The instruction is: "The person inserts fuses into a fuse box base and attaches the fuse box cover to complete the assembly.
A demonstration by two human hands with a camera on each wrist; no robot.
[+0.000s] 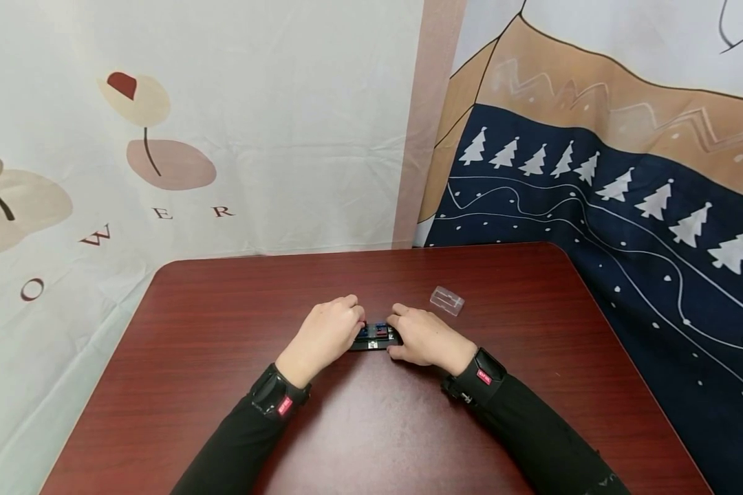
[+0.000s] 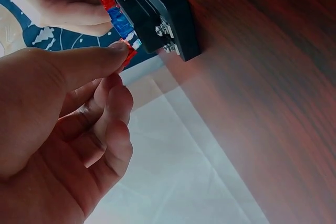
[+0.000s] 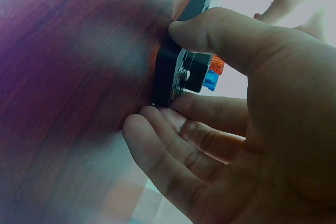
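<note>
Left fingers (image 2: 119, 106) pinch red fuse (image 2: 129, 57) | right fingers (image 3: 220, 113) grip black fuse box (image 3: 169, 72) | I'd work straight, box flat

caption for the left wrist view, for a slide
Left hand pinches a small red piece at a black block.

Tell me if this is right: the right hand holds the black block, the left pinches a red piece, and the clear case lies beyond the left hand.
One error: the head view shows the clear case beyond the right hand, not the left hand. The grips on the black block and red piece stand.
</note>
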